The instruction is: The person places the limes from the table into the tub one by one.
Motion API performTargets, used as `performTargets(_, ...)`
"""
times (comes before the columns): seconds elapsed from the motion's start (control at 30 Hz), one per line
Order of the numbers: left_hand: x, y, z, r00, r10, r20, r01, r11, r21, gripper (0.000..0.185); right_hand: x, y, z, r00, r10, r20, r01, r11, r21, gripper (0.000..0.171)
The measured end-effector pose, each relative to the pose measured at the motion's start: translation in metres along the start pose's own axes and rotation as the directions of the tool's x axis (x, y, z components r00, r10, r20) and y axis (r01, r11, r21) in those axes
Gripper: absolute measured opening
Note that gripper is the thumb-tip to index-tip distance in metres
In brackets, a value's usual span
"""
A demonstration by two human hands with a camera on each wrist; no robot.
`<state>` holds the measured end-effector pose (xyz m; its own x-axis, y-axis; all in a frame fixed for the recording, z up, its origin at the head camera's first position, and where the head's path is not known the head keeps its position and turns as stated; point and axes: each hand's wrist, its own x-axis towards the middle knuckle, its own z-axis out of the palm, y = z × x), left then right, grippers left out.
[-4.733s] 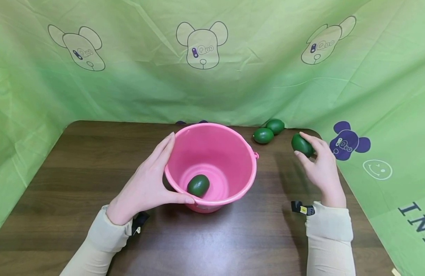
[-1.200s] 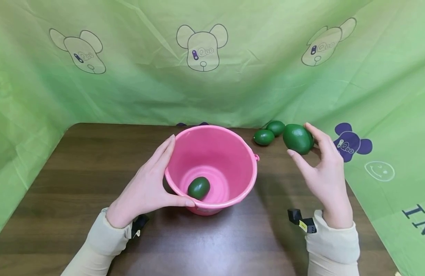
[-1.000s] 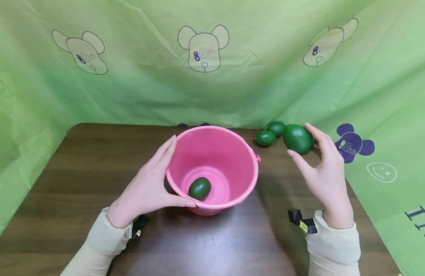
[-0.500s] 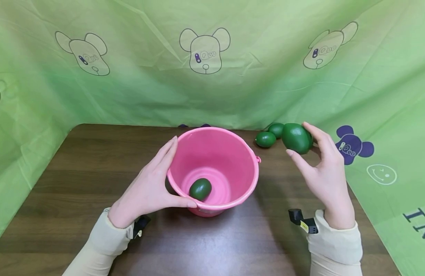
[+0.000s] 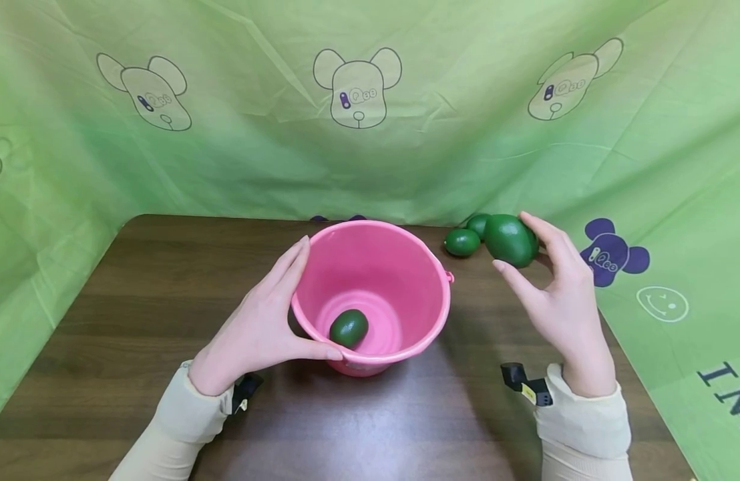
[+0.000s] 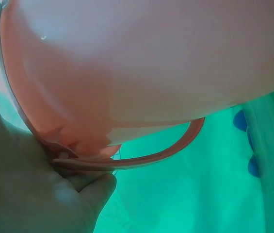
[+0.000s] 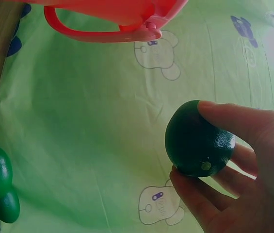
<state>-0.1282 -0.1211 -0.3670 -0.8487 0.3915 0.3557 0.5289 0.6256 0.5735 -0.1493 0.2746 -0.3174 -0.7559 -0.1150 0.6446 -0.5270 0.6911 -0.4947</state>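
While your left hand [image 5: 258, 331] holds the pink bucket [image 5: 406, 267], your right hand [image 5: 556, 294] fingers grip a green fruit [image 5: 510, 240] at right; I think it goes over the bucket next.

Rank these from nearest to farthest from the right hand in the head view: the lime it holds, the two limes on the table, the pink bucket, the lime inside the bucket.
1. Held lime: pinched in the right hand.
2. Two table limes: just beyond the held one, by the cloth.
3. Pink bucket: mid-table, gripped by the left hand.
4. Bucket lime: on its floor.
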Motion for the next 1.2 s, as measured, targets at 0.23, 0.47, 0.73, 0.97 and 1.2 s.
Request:
performTargets(0.23,0.001,-0.001,-0.001,1.000,0.004,0.000,-0.004,1.000,0.000,0.139,0.003,-0.002,0.001,1.000,-0.016,-0.003,0.016,1.000,0.006,0.087)
performTargets(0.47,0.002,0.000,-0.002,1.000,0.000,-0.003,0.000,1.000,-0.007,0.138,0.007,-0.014,0.002,1.000,-0.030,-0.001,0.030,1.000,0.009,0.085)
performTargets(0.73,0.004,-0.001,-0.002,1.000,0.005,-0.014,-0.005,1.000,-0.001,0.139,0.007,-0.012,0.002,0.999,-0.025,0.030,0.025,1.000,0.005,0.088)
performTargets(0.97,0.001,0.000,-0.001,1.000,-0.015,0.009,0.016,1.000,-0.018,0.139,0.001,-0.016,0.006,0.998,-0.045,0.035,0.044,0.999,0.011,0.088)
performTargets(1.2,0.000,0.001,0.000,1.000,-0.016,0.003,0.016,1.000,-0.012,0.139,0.001,-0.023,0.008,0.997,-0.069,0.040,0.068,0.997,0.024,0.087)
